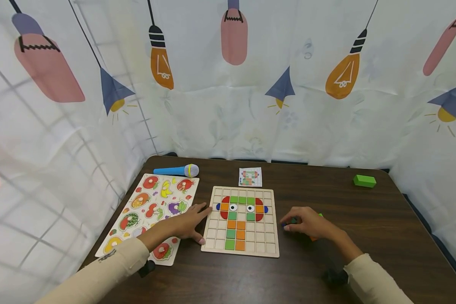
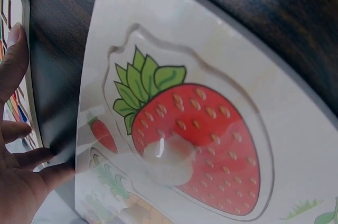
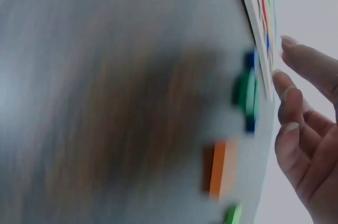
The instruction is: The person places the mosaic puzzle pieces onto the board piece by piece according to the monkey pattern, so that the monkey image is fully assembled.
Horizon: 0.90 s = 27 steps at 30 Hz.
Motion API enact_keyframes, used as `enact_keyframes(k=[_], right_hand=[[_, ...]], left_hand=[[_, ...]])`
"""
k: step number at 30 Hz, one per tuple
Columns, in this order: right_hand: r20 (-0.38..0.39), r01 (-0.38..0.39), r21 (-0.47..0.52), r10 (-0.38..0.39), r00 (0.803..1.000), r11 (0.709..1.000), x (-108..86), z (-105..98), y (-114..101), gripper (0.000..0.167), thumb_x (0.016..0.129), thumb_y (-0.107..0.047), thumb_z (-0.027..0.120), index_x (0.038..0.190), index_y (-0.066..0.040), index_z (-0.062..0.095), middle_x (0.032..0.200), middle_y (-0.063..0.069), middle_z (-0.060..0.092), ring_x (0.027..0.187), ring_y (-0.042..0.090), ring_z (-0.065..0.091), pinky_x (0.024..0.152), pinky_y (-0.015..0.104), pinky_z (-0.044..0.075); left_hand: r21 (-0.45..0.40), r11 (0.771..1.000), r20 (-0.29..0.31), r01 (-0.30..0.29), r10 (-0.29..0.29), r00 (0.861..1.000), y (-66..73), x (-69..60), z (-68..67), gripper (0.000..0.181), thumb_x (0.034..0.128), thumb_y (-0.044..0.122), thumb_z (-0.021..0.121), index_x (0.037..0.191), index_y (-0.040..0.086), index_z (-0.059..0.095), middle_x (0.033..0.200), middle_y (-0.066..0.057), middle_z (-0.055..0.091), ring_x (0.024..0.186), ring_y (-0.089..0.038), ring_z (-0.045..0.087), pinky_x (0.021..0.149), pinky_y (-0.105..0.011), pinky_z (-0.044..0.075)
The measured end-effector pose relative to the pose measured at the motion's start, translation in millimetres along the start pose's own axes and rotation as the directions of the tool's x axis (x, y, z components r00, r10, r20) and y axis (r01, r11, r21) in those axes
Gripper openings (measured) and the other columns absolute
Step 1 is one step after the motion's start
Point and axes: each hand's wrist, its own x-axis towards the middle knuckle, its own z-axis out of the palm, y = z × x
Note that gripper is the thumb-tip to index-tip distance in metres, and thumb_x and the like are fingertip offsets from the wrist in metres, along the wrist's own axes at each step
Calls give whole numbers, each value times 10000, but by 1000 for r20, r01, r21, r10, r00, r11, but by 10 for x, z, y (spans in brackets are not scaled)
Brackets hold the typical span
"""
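Note:
My left hand (image 1: pixel 188 223) touches the left edge of a square wooden grid board (image 1: pixel 257 239), fingers spread. Red, green, orange and blue tiles and two eye pieces (image 1: pixel 233 207) form a pattern on the board. Just right of it hovers my right hand (image 1: pixel 308 221), its fingers loosely bent and thumb apart in the right wrist view. Nothing shows between them. Below that hand lie a dark green piece (image 3: pixel 248 93) with blue pieces (image 3: pixel 250 124) at its ends, an orange block (image 3: pixel 223 168) and a light green block (image 3: pixel 233 214). The hand partly hides them in the head view.
A fruit puzzle board (image 1: pixel 115 230) lies left, partly under my left forearm; its strawberry piece (image 2: pixel 211 145) fills the left wrist view. Behind it is a blue toy microphone (image 1: pixel 175 171). A pattern card (image 1: pixel 250 177) lies beyond the grid board. Far right stands a green block (image 1: pixel 364 181).

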Motion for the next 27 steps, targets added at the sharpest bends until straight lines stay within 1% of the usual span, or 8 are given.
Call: enact_keyframes(k=[3, 5, 7, 10, 13, 18, 23, 27], right_hand=[[-6, -22, -18, 22, 1000, 1000, -116, -112, 109, 231, 929, -260, 731, 1115, -127, 764, 995, -27, 668, 754, 23, 522, 643, 218, 478], [0, -34, -27, 34, 999, 999, -175, -151, 158, 234, 926, -250, 732, 1115, -117, 764, 1008, -27, 669, 808, 12, 518, 677, 220, 473], [12, -46, -32, 47, 999, 998, -215, -160, 195, 242, 927, -249, 730, 1125, -112, 764, 1007, -38, 662, 823, 3, 515, 685, 216, 469], [15, -53, -39, 53, 998, 998, -241, -130, 230, 247, 919, -252, 739, 1126, -120, 768, 969, -58, 641, 775, 5, 482, 646, 209, 445], [2, -60, -45, 60, 998, 997, -244, -93, 234, 218, 906, -250, 755, 1093, -139, 773, 932, -68, 618, 722, 9, 450, 604, 208, 423], [-13, -66, -75, 65, 998, 995, -238, -63, 211, 173, 896, -256, 767, 1044, -171, 740, 949, -65, 608, 737, 20, 459, 615, 215, 421], [2, -78, -76, 78, 997, 994, -241, -43, 184, 224, 905, -250, 759, 1110, -166, 732, 981, -55, 592, 762, 32, 467, 628, 216, 427], [29, -82, -37, 83, 996, 996, -248, -27, 180, 232, 925, -226, 737, 1145, -156, 724, 978, -30, 573, 657, 15, 499, 579, 218, 469]], left_hand=[[5, 1000, 1, 4, -4, 1000, 1, -1, 3, 1046, 771, 433, 852, 1598, 186, 261, 1667, -175, 160, 1530, -418, 167, 1157, -605, 328], [6, 1000, 2, 5, -5, 1000, -2, 0, 9, 1049, 770, 433, 852, 1598, 183, 259, 1666, -178, 160, 1529, -420, 169, 1157, -606, 327], [8, 1000, 3, 5, -5, 1000, -3, 1, 12, 1052, 769, 437, 852, 1599, 181, 258, 1666, -180, 161, 1528, -422, 170, 1156, -607, 328], [6, 1000, 4, 6, -6, 1000, 2, -5, 6, 1052, 770, 437, 851, 1600, 183, 256, 1667, -177, 159, 1530, -421, 165, 1158, -609, 324], [1, 1000, 5, 5, -5, 1000, 11, -14, -7, 1047, 773, 432, 851, 1598, 182, 258, 1667, -176, 159, 1531, -419, 163, 1159, -610, 322], [2, 1000, 5, 3, -3, 1000, 15, -14, -16, 1043, 779, 432, 848, 1600, 184, 253, 1668, -173, 155, 1531, -413, 165, 1162, -607, 319], [6, 1000, 5, 6, -6, 1000, 8, -5, -12, 1042, 781, 441, 842, 1602, 192, 251, 1670, -167, 157, 1533, -415, 160, 1157, -613, 321], [11, 1000, 3, 5, -5, 1000, 8, -10, -9, 1039, 783, 451, 837, 1603, 201, 249, 1673, -158, 156, 1537, -410, 152, 1161, -609, 319]])
